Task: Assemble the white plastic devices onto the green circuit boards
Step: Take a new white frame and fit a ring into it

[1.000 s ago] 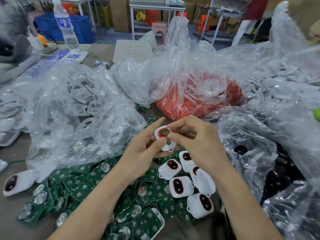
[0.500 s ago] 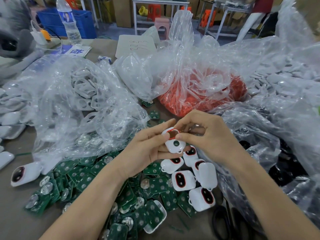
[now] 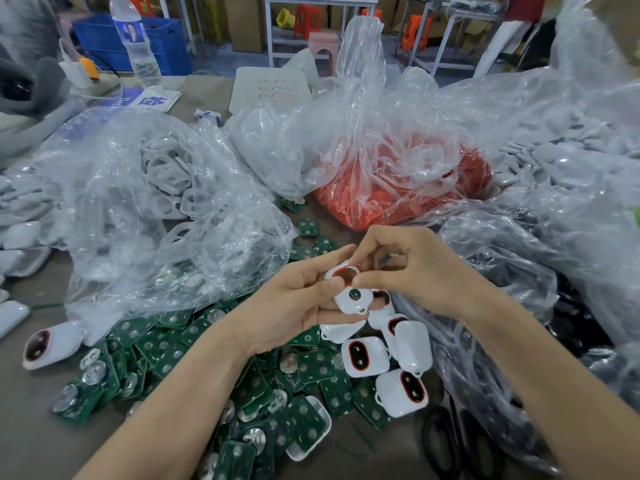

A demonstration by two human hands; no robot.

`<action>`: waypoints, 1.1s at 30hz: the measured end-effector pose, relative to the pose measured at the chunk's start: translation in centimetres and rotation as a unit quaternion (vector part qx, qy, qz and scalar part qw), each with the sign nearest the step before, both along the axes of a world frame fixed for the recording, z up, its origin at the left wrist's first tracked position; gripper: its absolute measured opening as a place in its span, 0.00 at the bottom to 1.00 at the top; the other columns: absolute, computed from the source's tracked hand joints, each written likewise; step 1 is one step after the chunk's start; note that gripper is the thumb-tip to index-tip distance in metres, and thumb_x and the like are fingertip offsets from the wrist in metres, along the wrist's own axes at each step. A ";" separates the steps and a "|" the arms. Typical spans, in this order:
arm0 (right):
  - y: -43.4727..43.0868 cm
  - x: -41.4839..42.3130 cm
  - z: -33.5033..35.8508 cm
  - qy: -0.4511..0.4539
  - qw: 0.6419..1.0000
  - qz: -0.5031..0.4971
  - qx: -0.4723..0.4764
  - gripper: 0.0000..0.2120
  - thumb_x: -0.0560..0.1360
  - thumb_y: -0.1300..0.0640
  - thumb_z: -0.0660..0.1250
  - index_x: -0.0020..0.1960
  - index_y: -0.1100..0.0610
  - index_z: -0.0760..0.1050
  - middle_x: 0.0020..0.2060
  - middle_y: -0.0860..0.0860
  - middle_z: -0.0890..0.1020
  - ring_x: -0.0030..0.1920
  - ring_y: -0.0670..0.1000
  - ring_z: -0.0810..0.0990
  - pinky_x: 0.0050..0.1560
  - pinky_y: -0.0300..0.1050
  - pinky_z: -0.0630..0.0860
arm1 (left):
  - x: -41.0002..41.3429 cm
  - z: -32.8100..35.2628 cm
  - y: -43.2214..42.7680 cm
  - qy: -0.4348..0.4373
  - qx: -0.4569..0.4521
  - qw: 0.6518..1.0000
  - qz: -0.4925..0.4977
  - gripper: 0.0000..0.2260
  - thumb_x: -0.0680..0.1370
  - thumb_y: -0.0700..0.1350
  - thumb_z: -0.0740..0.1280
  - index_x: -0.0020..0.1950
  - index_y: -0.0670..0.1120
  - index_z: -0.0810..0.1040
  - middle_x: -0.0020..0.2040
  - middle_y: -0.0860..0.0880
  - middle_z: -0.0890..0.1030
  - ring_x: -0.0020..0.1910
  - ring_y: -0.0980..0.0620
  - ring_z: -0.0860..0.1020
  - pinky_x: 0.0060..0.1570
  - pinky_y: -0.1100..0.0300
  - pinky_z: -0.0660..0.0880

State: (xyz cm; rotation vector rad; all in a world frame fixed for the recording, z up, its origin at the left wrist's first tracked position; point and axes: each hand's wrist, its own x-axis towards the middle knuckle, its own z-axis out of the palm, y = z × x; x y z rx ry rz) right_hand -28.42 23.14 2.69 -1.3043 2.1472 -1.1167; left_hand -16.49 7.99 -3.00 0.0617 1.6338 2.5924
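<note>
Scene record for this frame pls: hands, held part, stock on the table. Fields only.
held part: white device, green showing in its round hole
left hand: holds the white device, thumb on its face
right hand: pinches its upper end
other white devices: cluster just below the hands
green boards: loose pile, left of and under that cluster
bags: red parts behind the hands; white frames at left
other: scissors near edge; water bottle far left
</note>
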 end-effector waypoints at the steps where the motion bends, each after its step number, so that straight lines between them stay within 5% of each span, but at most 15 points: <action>1: 0.1 0.0 0.2 0.009 1.000 0.008 0.006 0.08 0.68 0.60 0.76 0.44 0.51 0.81 0.38 0.48 0.82 0.41 0.49 0.80 0.48 0.52 0.78 | 0.1 0.0 -0.1 0.007 -0.004 1.000 -0.016 0.24 0.78 0.42 0.62 0.74 0.46 0.65 0.63 0.42 0.80 0.61 0.40 0.79 0.59 0.51 0.78; 9: -0.3 0.6 1.7 0.176 0.980 0.080 0.049 0.08 0.70 0.58 0.76 0.49 0.56 0.84 0.39 0.45 0.79 0.39 0.43 0.77 0.42 0.31 0.73 | 0.1 0.4 -0.1 0.025 -0.029 0.998 -0.039 0.18 0.79 0.44 0.63 0.69 0.45 0.71 0.53 0.52 0.83 0.49 0.53 0.83 0.46 0.65 0.79; 13: 0.2 0.5 1.8 0.143 0.989 0.033 -0.005 0.09 0.68 0.60 0.76 0.48 0.58 0.84 0.40 0.48 0.82 0.39 0.45 0.79 0.44 0.38 0.77 | 0.2 0.4 -0.6 0.018 0.069 0.997 -0.030 0.18 0.79 0.40 0.63 0.69 0.43 0.73 0.57 0.41 0.82 0.54 0.43 0.83 0.52 0.61 0.80; 17: 0.6 0.8 1.4 0.107 0.993 0.008 -0.048 0.09 0.68 0.60 0.76 0.49 0.58 0.84 0.41 0.49 0.83 0.39 0.47 0.80 0.44 0.46 0.78 | 0.2 0.4 -0.7 0.018 0.098 0.995 -0.033 0.16 0.79 0.41 0.64 0.67 0.43 0.76 0.56 0.41 0.83 0.54 0.42 0.83 0.50 0.61 0.80; 33: 1.0 0.8 0.5 -0.018 0.994 -0.003 -0.108 0.10 0.67 0.60 0.76 0.47 0.56 0.84 0.41 0.50 0.83 0.41 0.51 0.82 0.46 0.40 0.80 | 0.4 0.5 -0.6 0.010 0.092 0.995 -0.037 0.20 0.76 0.45 0.69 0.67 0.42 0.76 0.56 0.41 0.83 0.54 0.41 0.83 0.56 0.53 0.79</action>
